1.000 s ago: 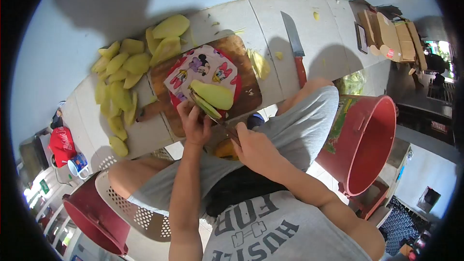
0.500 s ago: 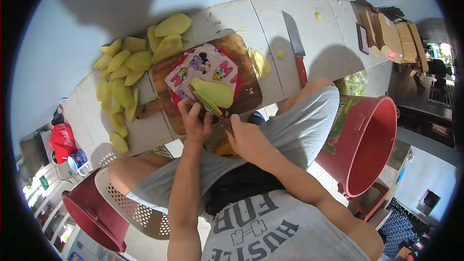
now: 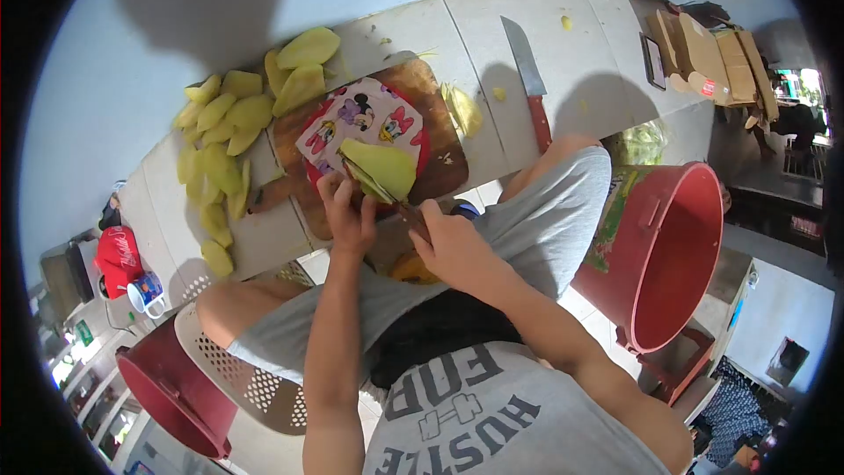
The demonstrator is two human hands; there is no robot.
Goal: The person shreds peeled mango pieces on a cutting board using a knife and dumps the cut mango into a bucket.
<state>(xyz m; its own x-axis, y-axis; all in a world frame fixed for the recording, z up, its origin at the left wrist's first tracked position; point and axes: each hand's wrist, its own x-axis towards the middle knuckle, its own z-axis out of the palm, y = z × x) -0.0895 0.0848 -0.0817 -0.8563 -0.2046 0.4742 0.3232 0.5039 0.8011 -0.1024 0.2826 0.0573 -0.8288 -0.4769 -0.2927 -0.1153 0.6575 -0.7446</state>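
Observation:
A peeled, pale green mango (image 3: 388, 168) rests over a red-edged cartoon-print cloth (image 3: 352, 113) on a wooden cutting board (image 3: 431, 88). My left hand (image 3: 346, 214) has its fingers closed on the mango's near left end. In my right hand (image 3: 453, 244) is the dark handle of a knife (image 3: 415, 219), whose blade lies along the mango's near side; part of the blade is hidden by the fruit and my left fingers. Several peeled mango pieces (image 3: 219, 145) lie heaped to the left of the board.
A large knife with a red-brown handle (image 3: 539, 123) lies on the tiled counter (image 3: 479, 26) to the right. Beside my right leg is a red bucket (image 3: 646, 255). A white perforated basket (image 3: 251, 374) and another red bucket (image 3: 171, 396) stand at lower left. Cardboard boxes (image 3: 703, 62) sit far right.
The view has shifted slightly. The mango has tipped a little, and both hands remain on the fruit and the knife with only small movement.

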